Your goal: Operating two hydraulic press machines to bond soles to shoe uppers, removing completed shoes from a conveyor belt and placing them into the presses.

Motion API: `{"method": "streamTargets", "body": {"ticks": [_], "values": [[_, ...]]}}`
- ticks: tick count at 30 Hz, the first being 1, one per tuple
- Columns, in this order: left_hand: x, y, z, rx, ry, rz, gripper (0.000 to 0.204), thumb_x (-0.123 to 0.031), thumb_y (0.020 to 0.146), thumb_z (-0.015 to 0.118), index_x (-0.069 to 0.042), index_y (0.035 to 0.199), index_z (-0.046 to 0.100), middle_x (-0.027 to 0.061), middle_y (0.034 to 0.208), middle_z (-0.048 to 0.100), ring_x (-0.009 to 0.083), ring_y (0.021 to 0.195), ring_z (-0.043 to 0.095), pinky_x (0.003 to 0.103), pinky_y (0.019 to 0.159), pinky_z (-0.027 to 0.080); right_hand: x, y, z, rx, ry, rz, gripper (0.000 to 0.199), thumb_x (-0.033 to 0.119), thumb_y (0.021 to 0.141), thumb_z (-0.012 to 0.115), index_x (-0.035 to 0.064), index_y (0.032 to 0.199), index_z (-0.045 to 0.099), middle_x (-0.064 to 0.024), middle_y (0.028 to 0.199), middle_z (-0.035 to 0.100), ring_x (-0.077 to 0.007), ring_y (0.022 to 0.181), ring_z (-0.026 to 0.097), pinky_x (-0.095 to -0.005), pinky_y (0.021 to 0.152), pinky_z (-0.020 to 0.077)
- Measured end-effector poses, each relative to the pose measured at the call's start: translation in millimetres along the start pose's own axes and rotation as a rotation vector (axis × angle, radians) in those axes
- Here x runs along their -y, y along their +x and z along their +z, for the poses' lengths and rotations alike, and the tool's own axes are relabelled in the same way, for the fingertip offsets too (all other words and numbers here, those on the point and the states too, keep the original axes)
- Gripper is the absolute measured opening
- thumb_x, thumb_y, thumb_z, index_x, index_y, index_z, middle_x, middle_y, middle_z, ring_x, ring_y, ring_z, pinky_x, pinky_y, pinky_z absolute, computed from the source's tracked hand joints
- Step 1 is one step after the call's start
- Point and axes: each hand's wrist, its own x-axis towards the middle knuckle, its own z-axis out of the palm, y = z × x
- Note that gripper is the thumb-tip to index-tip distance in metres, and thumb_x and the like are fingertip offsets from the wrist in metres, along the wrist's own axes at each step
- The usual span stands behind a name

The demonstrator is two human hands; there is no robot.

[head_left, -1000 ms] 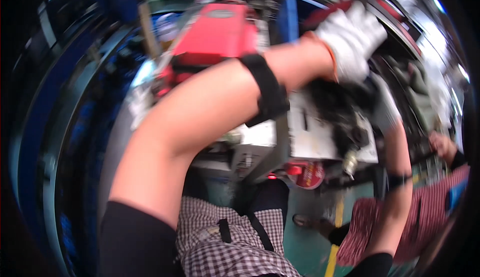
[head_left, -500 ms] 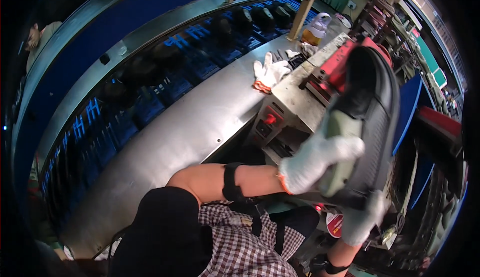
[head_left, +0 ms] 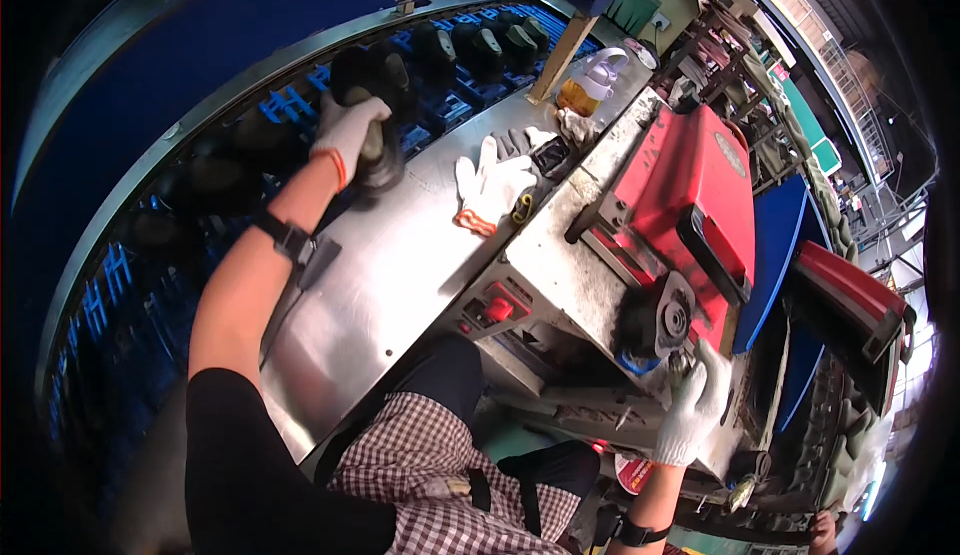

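Observation:
My left hand, in a white knit glove with an orange cuff, is closed on a dark shoe with an olive-green last in it. The shoe is blurred and hangs over the inner edge of the conveyor channel. My right hand, also gloved in white, is at the front of a red-hooded machine. Its thumb and fingers point up, apart, close below a black round part with ringed grooves. Whether the fingertips touch the machine is hard to see.
A shiny metal ledge runs alongside the conveyor. On it lie a spare white glove and a clear jug with amber liquid. Several dark shoes sit along the conveyor. A red knob projects from the machine's side.
Both hands held the shoe in front of the machine. My left hand has carried it left to the conveyor; my right hand has let go and stays by the machine. The view has shifted.

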Motion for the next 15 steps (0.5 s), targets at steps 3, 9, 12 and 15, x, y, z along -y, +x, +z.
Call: {"method": "streamTargets", "body": {"ticks": [3, 9, 12, 15], "values": [[13, 57, -2, 0.011, 0.241, -0.001, 0.088, -0.020, 0.069, 0.080, 0.000, 0.145, 0.042, 0.0204, 0.129, 0.063, 0.0342, 0.120, 0.062, 0.042, 0.104, 0.049, -3, -7, 0, -0.009, 0.046, 0.141, 0.030, 0.008, 0.104, 0.049, -0.0080, 0.122, 0.066, -0.0179, 0.118, 0.070, -0.0278, 0.113, 0.065, -0.0381, 0.104, 0.0478], [100, 112, -28, -0.007, 0.809, 0.109, 0.094, -0.043, 0.090, 0.070, -0.008, 0.164, 0.025, 0.0272, 0.158, 0.045, 0.0405, 0.147, 0.043, 0.045, 0.119, 0.038, -16, -8, 5, 0.011, -0.007, 0.182, 0.038, 0.020, 0.111, 0.043, -0.0071, 0.128, 0.064, -0.0145, 0.123, 0.069, -0.0219, 0.116, 0.062, -0.0355, 0.106, 0.0452], [79, 72, 0, -0.045, 0.804, 0.220, 0.084, -0.047, 0.092, 0.068, -0.006, 0.159, 0.036, 0.0259, 0.154, 0.050, 0.0404, 0.145, 0.045, 0.045, 0.119, 0.037, -26, -10, 1, -0.027, 0.066, 0.234, 0.041, 0.023, 0.113, 0.043, -0.0065, 0.131, 0.063, -0.0134, 0.126, 0.067, -0.0208, 0.116, 0.061, -0.0345, 0.104, 0.0462], [96, 25, -14, -0.439, 0.446, 0.265, 0.080, -0.034, 0.092, 0.074, -0.005, 0.157, 0.039, 0.0227, 0.150, 0.054, 0.0386, 0.140, 0.050, 0.044, 0.117, 0.039, -39, -10, 3, -0.019, 0.111, 0.257, 0.044, 0.027, 0.113, 0.042, -0.0056, 0.136, 0.061, -0.0134, 0.130, 0.065, -0.0208, 0.117, 0.061, -0.0337, 0.103, 0.0484]]}}
